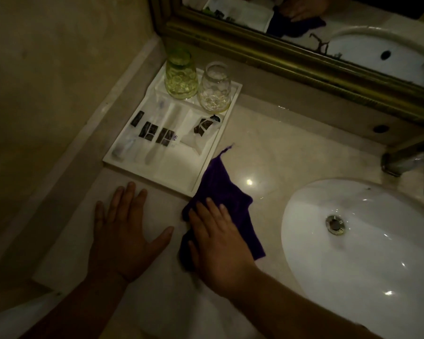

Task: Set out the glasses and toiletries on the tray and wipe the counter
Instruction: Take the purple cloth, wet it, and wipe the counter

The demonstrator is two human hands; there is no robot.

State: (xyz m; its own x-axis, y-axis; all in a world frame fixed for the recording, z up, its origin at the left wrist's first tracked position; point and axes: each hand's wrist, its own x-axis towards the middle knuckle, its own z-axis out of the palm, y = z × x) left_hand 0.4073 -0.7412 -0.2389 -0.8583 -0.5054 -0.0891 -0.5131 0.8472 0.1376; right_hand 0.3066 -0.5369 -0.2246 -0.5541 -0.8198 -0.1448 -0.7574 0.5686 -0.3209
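The wiping step was in hand: the right hand (218, 243) pressed flat, fingers together, on a purple cloth (220, 204) near the front edge of the counter (291, 152), between the white tray (203, 167) and the sink (353, 241). The cloth's long axis ran from the front edge toward the back wall, its thin tip pointing along the tray's right rim. The left hand (123, 231) lay spread and empty on the counter. The green glass (181, 74) and clear glass (214, 86) stood upside down at the tray's back corner, with wrapped toiletries (157, 135) in front. Next, I think, the cloth should sweep the bare marble beside the sink.

The left hand (123, 231) is lying flat, fingers spread; the right hand (218, 243) is pressing down (palm flat, fingers extended).
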